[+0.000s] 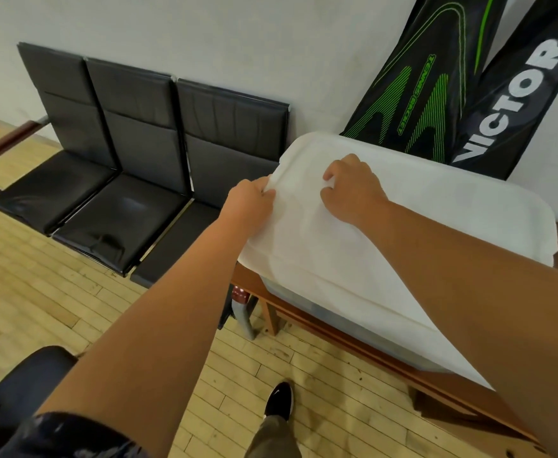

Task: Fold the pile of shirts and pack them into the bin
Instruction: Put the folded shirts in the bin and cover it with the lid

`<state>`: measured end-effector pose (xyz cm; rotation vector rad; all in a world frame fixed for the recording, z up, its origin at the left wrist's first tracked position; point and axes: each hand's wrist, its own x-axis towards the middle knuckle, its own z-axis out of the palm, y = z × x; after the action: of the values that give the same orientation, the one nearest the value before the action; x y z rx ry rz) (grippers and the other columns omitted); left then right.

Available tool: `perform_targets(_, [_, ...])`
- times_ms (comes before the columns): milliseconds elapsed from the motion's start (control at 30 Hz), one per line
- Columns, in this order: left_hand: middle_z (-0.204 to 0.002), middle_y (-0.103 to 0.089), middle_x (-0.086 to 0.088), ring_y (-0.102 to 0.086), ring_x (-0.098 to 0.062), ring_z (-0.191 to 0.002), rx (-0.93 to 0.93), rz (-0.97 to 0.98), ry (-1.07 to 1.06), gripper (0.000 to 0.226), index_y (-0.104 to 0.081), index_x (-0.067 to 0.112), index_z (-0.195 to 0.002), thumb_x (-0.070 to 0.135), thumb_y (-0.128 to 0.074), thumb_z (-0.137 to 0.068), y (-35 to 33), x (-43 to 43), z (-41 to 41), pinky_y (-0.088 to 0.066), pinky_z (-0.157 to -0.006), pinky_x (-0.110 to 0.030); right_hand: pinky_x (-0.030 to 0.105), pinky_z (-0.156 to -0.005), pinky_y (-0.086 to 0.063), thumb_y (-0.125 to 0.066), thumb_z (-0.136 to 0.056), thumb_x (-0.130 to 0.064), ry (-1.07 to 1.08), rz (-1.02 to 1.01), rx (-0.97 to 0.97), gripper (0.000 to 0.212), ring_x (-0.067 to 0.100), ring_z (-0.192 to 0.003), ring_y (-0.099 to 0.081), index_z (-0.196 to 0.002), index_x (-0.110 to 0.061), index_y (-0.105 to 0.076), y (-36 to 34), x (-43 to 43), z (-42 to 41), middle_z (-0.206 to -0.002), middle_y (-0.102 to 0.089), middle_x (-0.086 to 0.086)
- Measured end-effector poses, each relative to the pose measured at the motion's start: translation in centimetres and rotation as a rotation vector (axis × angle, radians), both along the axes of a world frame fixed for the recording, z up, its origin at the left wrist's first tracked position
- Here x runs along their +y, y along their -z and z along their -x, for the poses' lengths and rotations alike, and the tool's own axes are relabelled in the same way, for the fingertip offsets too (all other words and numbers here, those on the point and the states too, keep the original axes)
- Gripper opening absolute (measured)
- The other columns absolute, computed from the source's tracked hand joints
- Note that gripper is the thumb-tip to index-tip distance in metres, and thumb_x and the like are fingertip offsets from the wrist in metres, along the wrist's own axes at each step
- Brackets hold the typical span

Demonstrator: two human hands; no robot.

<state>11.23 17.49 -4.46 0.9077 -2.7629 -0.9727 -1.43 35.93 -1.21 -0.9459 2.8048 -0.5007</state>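
A white shirt (413, 206) lies spread over the top of a pale bin (300, 297) that stands on a wooden bench (363, 335). My left hand (251, 201) pinches the shirt's left edge at the bin's near-left corner. My right hand (353, 190) rests on top of the cloth a little to the right, fingers curled and gripping a fold of it. The shirt hides the inside of the bin. No other shirts are in view.
A row of three black seats (112, 180) stands against the wall to the left. Black racket bags (443, 84) lean on the wall behind the bin. A dark chair (23, 388) is at the lower left on the wooden floor (158, 325), and my shoe (279, 399) is below.
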Motion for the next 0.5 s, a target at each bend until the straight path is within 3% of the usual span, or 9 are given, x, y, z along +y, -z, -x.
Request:
perform_targets(200, [-0.113, -0.054, -0.008, -0.055, -0.032, -0.107, -0.045, 0.157, 0.014, 0.035, -0.057, 0.023, -0.134, 0.036, -0.035, -0.109, 0.1, 0.9, 0.1, -0.055, -0.086, -0.050, 0.043, -0.124, -0.029, -0.043, -0.104, -0.037, -0.018, 0.010, 0.040, 0.054, 0.027, -0.151, -0.033, -0.154, -0.018, -0.046, 2.4, -0.3, -1.0, -0.165, -0.036, 0.003])
perform_targets(400, [-0.102, -0.044, -0.005, -0.050, -0.029, -0.100, -0.021, 0.179, 0.017, 0.035, -0.055, 0.010, -0.129, 0.030, -0.036, -0.108, -0.2, 1.4, 0.2, -0.044, -0.074, -0.040, 0.045, -0.130, -0.018, -0.034, -0.107, -0.042, -0.025, -0.009, 0.093, 0.058, 0.027, -0.159, -0.020, -0.160, -0.018, -0.037, 3.6, 0.2, -1.7, -0.172, -0.025, 0.006])
perform_targets(500, [-0.096, -0.043, -0.003, -0.049, -0.026, -0.092, 0.006, 0.178, 0.011, 0.027, -0.057, 0.010, -0.113, 0.027, -0.037, -0.106, -0.3, 1.6, 0.2, -0.038, -0.068, -0.035, 0.044, -0.130, -0.017, -0.034, -0.107, -0.042, -0.028, -0.005, 0.099, 0.058, 0.027, -0.159, -0.020, -0.160, -0.019, -0.037, 3.5, 0.4, -1.7, -0.172, -0.025, 0.005])
